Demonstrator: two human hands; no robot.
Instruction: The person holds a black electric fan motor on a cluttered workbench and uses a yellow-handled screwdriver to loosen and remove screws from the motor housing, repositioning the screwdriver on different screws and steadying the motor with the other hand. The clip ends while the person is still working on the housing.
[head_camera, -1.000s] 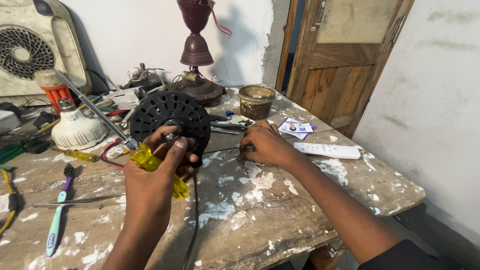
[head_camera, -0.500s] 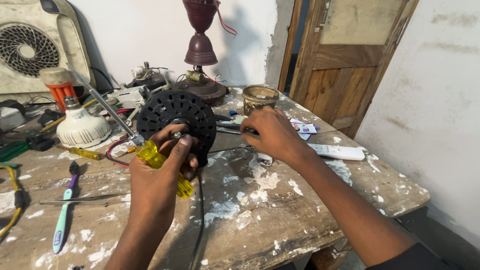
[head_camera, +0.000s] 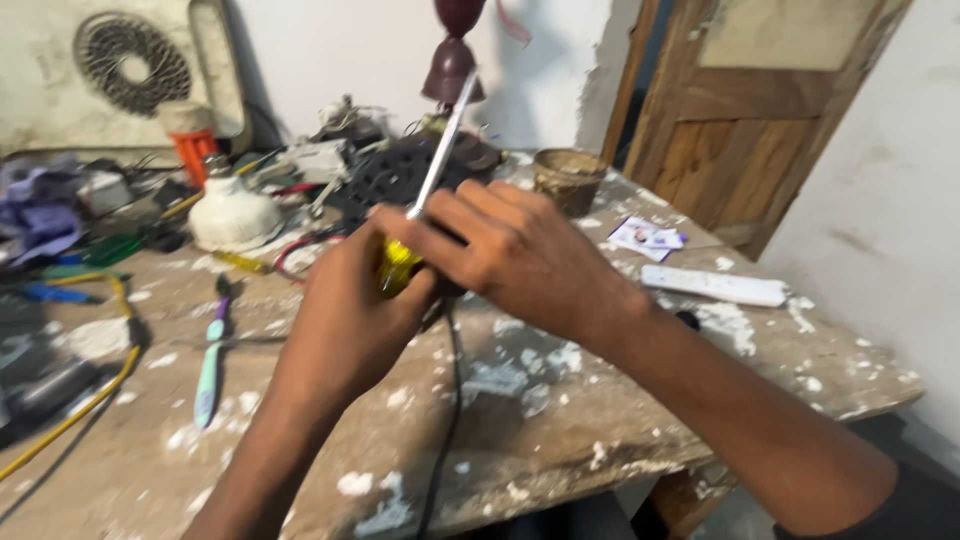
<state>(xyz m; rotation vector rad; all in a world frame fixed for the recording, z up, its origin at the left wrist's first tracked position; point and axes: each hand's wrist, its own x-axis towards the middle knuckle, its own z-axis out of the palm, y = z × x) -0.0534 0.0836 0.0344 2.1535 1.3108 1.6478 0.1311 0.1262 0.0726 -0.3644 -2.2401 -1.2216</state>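
Observation:
Both my hands meet over the middle of the paint-spattered table (head_camera: 560, 440). My left hand (head_camera: 345, 320) grips the yellow handle of a screwdriver (head_camera: 398, 266), whose metal shaft points up and away. My right hand (head_camera: 505, 255) lies over the left one, its fingers closed around the same handle near the shaft. Behind the hands lies a round black perforated motor part (head_camera: 395, 175), partly hidden. A black cable (head_camera: 447, 400) runs from under the hands toward the table's near edge.
A white bulb housing (head_camera: 232, 218) and an orange can (head_camera: 190, 145) stand at the back left. A teal toothbrush (head_camera: 210, 360), yellow cable (head_camera: 95, 390), brown cup (head_camera: 568, 178), white remote (head_camera: 715, 286) and a card (head_camera: 648, 237) lie around. A wooden door (head_camera: 760, 110) is at right.
My right hand left the table by the remote and came over to the screwdriver handle. The screwdriver swung from pointing left to pointing up. The view moved closer.

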